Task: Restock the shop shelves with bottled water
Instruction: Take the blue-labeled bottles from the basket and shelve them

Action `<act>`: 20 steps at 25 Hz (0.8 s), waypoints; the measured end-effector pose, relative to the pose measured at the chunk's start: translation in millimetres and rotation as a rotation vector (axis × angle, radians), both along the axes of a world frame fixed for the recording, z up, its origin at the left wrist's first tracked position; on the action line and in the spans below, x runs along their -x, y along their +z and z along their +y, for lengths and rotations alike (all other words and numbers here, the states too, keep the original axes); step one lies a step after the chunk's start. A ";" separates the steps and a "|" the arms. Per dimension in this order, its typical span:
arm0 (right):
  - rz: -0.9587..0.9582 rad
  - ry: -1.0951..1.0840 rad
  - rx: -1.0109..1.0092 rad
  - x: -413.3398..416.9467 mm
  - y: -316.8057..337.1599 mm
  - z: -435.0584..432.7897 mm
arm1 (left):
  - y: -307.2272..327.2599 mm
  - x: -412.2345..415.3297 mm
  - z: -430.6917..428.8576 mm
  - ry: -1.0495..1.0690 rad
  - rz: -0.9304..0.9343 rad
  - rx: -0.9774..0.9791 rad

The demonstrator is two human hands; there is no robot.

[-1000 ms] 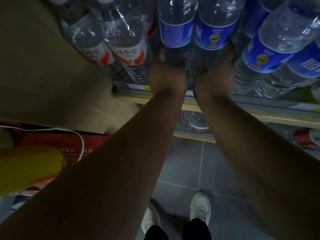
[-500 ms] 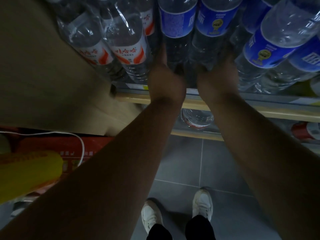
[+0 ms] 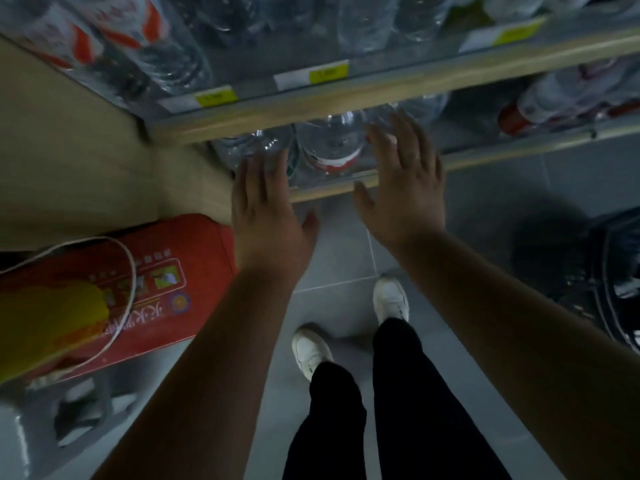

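Note:
My left hand (image 3: pixel 266 216) and my right hand (image 3: pixel 401 188) hang flat with straight, spread fingers in front of the lower shelf edge (image 3: pixel 332 190), and neither holds anything. Behind them, clear water bottles with red labels (image 3: pixel 329 147) stand on the lower shelf. On the upper shelf (image 3: pixel 346 98) above are more clear bottles, some with red and white labels (image 3: pixel 114 32). The view is blurred by motion.
A red carton with a white cord (image 3: pixel 145 285) sits at the left, and a yellow thing (image 3: pixel 45 323) lies over it. A beige side panel (image 3: pixel 76 143) stands at the left. A dark basket (image 3: pixel 616 278) is at the right. My white shoes (image 3: pixel 311 351) stand on grey floor tiles.
Both hands have let go of the blue-labelled bottles on the upper shelf and dropped, open, to the lower shelf. The view has tilted downward.

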State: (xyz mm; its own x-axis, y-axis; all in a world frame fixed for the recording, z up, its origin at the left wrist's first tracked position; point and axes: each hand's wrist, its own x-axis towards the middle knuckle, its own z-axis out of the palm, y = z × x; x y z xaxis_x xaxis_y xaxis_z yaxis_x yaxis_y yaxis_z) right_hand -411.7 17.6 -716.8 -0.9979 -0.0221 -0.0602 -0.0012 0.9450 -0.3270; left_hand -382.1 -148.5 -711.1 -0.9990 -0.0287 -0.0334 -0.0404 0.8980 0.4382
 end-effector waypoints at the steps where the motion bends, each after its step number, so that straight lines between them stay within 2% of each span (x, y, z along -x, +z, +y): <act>1: -0.090 -0.017 -0.048 -14.3 2.6 7.6 | 1.9 -11.1 4.7 -0.049 -0.023 0.026; 4: -0.258 -0.103 -0.081 -50.3 6.7 36.7 | 6.2 -32.3 24.7 -0.217 -0.093 0.070; 10: -0.326 -0.369 -0.019 -107.6 12.9 120.9 | 10.0 -34.5 101.8 -0.524 -0.121 0.131; 20: -0.354 -0.810 0.081 -183.9 3.2 312.4 | 5.0 -32.9 329.4 -0.913 -0.181 0.184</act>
